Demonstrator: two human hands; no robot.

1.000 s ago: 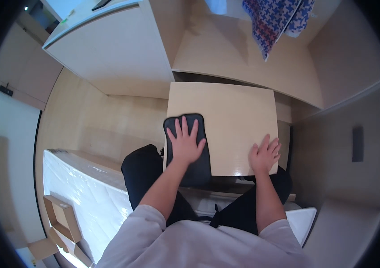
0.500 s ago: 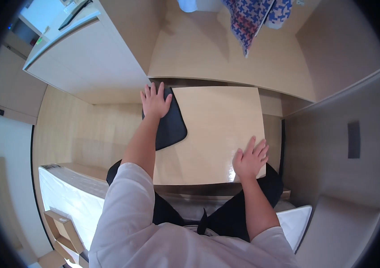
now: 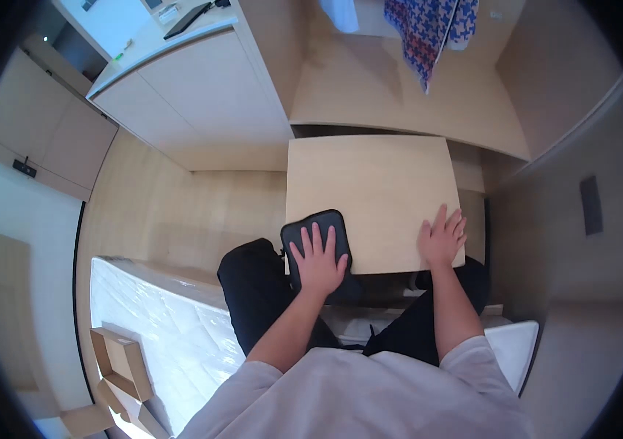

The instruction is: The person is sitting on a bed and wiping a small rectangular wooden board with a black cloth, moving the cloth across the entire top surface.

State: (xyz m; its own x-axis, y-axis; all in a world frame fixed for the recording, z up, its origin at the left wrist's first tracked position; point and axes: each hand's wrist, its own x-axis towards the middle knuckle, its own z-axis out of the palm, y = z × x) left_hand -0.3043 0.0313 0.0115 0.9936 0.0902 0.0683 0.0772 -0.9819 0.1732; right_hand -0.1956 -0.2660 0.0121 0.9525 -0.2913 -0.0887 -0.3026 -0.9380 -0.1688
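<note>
A light wood table [image 3: 366,186] stands in front of my knees. On its near left corner lies a flat black case [image 3: 331,217] with rounded corners, like a laptop sleeve. Its near end reaches past the table's front edge, over my lap. My left hand [image 3: 319,263] rests flat on top of the case, fingers spread, covering much of it. Over at the table's right front, my right hand [image 3: 442,241] lies open, palm down on the bare wood, holding nothing.
Beyond the table is an open wardrobe [image 3: 399,95] with a blue-and-red patterned garment [image 3: 421,44] hanging in it. A white cabinet [image 3: 216,95] stands at the far left. At the lower left, an opened cardboard box [image 3: 121,366] sits on a plastic-wrapped mattress [image 3: 187,329].
My left hand and the black case have come from the table's far left toward me, to the near left corner. My right hand stays on the table. The whole view has shifted.
</note>
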